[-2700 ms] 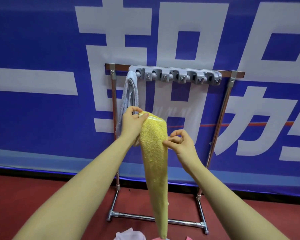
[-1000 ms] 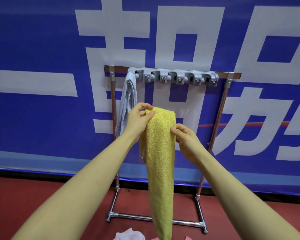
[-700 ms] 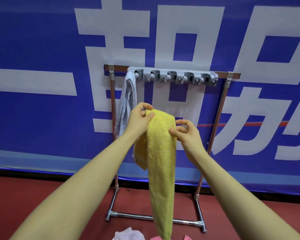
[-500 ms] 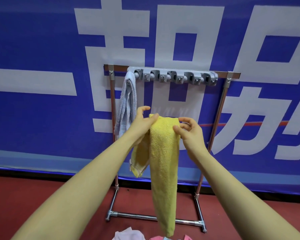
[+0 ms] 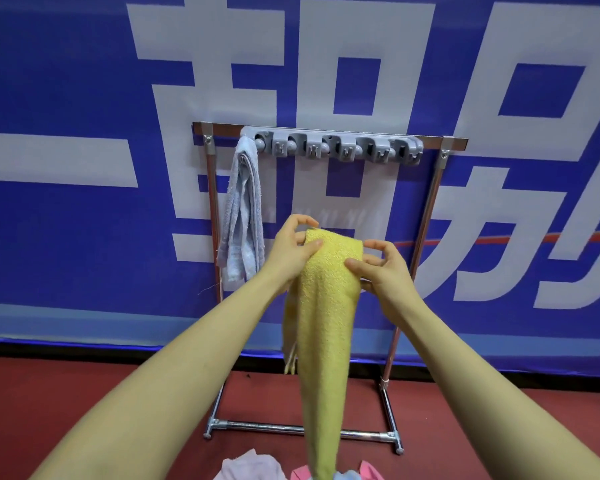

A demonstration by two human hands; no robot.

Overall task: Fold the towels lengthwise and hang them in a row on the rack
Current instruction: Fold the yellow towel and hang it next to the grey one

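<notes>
A yellow towel hangs folded in a long narrow strip in front of me. My left hand pinches its top left corner and my right hand pinches its top right side, both below the rack's clips. The metal rack stands against the wall, with a grey clip bar across its top. A pale blue-grey towel hangs folded from the leftmost clip. The other clips hold nothing.
A blue banner with large white characters covers the wall behind the rack. The floor is red. Pink and pale cloths lie at the bottom edge of view, below the yellow towel.
The yellow towel's loose left flap has been drawn in behind the front layer, so the strip is narrower. Both hands shifted slightly on the top edge and stay at about the same height.
</notes>
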